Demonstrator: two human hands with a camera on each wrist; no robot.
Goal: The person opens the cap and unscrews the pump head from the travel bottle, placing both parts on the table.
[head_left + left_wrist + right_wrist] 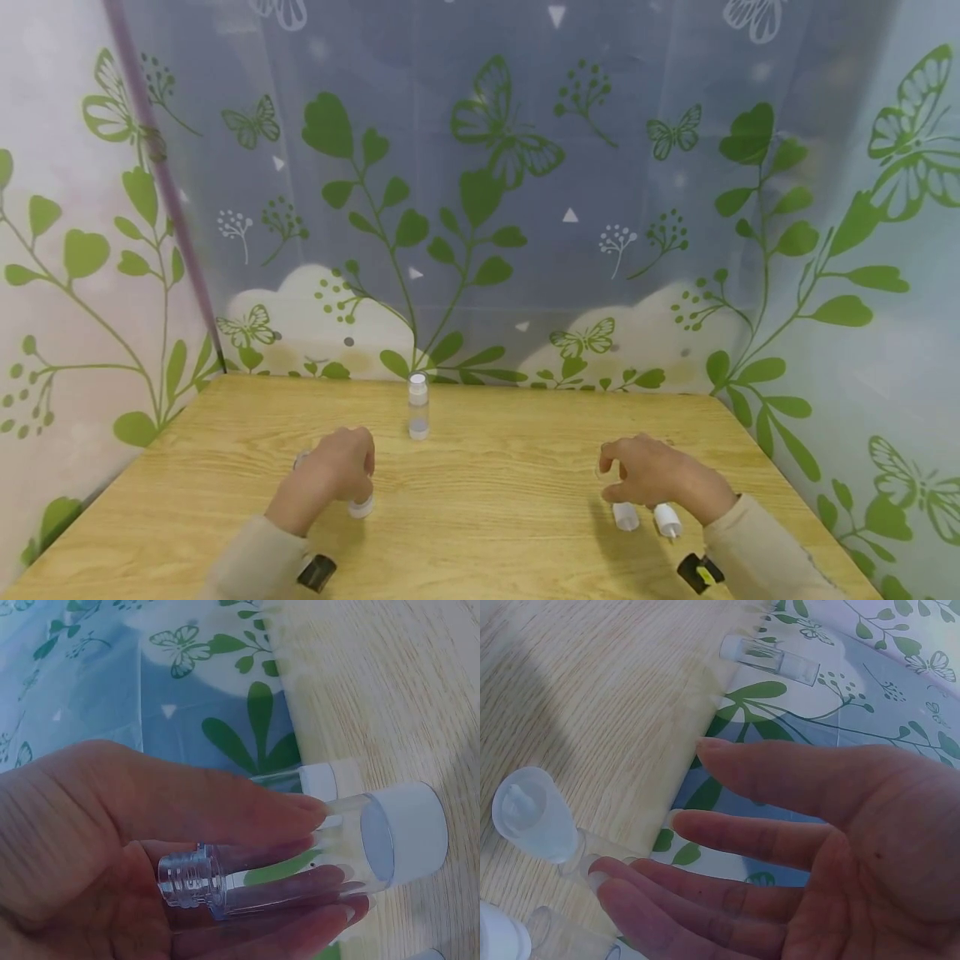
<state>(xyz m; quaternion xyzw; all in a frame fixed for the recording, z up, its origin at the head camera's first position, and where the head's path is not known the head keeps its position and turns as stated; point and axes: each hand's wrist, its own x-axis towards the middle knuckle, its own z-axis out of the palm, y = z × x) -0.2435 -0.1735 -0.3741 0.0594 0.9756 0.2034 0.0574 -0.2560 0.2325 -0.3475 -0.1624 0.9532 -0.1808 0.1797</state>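
Observation:
My left hand (330,471) pinches a small clear bottle (300,862) between thumb and fingers. Its white base (361,507) points down near the table, and the bare threaded neck shows toward the palm in the left wrist view. My right hand (660,475) hovers over the table with its fingers loosely bent and nothing between them. Below it lie a translucent white cap (626,517) and a white pump head (667,522) with a thin stem. In the right wrist view, clear plastic tubes (570,934) lie near the fingertips, partly hidden by them.
Another clear bottle with a white base and top (418,408) stands upright toward the back of the wooden table (487,483). A small object (302,458) peeks out behind my left hand. Leaf-and-butterfly printed curtains (480,208) enclose the back and sides.

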